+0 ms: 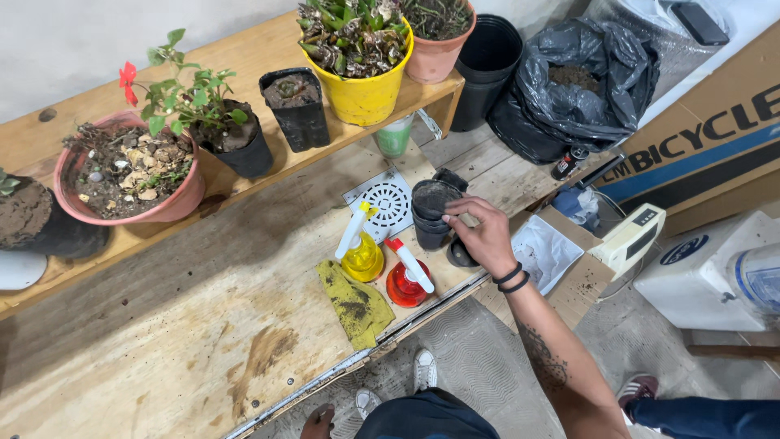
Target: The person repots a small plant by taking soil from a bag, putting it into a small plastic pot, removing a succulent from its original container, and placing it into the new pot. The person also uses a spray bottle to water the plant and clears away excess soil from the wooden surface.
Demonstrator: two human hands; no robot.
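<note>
The right hand has its grip pinched on the rim of the small black pot, which stands full of soil near the bench edge. It could tip and spill dirt, or bump the red spray bottle just beside it. The left hand hangs low; I cannot tell its grip.

Wide bare stretch of the wooden bench on the left, open passage there. Right end is crowded: yellow spray bottle, red spray bottle, stained yellow cloth and black nursery pot stand close together, and the plant shelf blocks the back.
</note>
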